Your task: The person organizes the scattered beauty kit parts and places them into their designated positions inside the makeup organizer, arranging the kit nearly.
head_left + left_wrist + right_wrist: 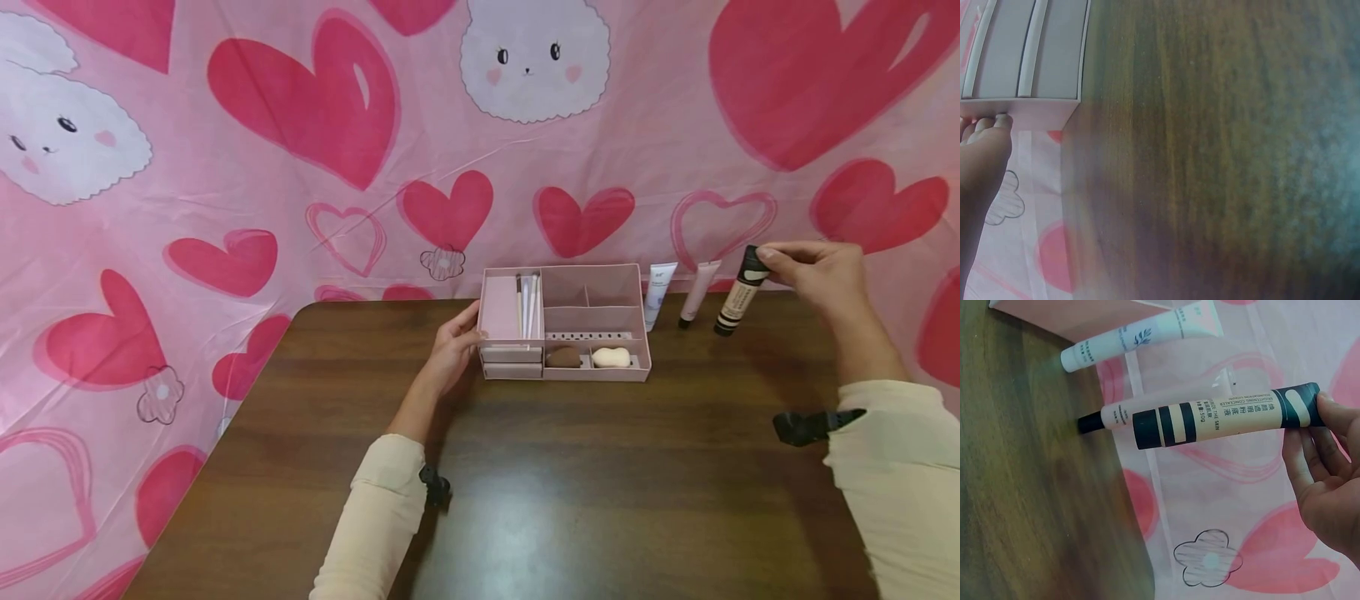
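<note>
My right hand [825,271] pinches the black crimped end of a beige-and-black foundation tube [738,292] between thumb and fingers. The tube tilts, its black cap pointing down. In the right wrist view, its label [1235,415] reads brightening concealer foundation liquid. My left hand [452,350] rests against the left side of a pink desk organizer [641,371], fingers [1002,122] touching its side wall. Brushes [528,300] lie in its left part, above two small drawers [512,362]. A brown sponge [562,357] and a cream sponge [611,357] sit in the front compartments.
Right of the organizer stand a white tube [659,296] and a pink tube with a black cap [697,296], both upright and leaning slightly. A pink cloth with hearts [450,125] hangs behind the dark wooden table [562,483].
</note>
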Tool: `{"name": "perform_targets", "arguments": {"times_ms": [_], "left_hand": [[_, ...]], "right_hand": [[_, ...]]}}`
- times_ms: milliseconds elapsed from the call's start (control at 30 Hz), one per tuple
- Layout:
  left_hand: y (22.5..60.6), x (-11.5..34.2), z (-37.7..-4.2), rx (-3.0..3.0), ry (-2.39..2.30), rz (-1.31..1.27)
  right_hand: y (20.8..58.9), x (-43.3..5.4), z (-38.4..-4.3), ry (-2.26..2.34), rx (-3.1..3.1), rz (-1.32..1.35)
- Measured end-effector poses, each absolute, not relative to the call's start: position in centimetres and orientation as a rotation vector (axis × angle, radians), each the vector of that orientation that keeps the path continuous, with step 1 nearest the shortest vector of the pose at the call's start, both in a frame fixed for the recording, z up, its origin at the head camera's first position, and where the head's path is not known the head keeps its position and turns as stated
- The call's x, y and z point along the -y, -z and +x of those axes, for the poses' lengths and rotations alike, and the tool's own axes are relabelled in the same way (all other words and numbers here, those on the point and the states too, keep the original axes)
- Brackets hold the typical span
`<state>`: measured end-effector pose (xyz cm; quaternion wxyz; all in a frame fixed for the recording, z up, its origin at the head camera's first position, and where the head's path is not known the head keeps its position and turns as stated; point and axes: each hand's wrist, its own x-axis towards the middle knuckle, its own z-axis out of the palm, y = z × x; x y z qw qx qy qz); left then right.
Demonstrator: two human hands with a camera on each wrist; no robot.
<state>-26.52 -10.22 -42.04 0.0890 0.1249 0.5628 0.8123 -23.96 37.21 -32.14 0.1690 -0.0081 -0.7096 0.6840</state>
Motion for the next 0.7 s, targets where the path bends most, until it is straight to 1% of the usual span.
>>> {"name": "perform_targets", "arguments": {"times_ms": [133,300,700], "left_hand": [[42.1,10.2,-26.5,-1.674,-2.418,0.375],[42.2,10.2,-26.6,-1.665,-2.423,0.383],[42.3,10.2,-26.7,-1.667,-2.428,0.387]], "right_hand": [[31.9,-36.6,-24.0,-1.875,2.075,0.025],[31.4,-35.6,-24.0,-1.760,2.152,0.019],[29.9,-33.4,-24.1,-1.635,2.226,0.069]]}}
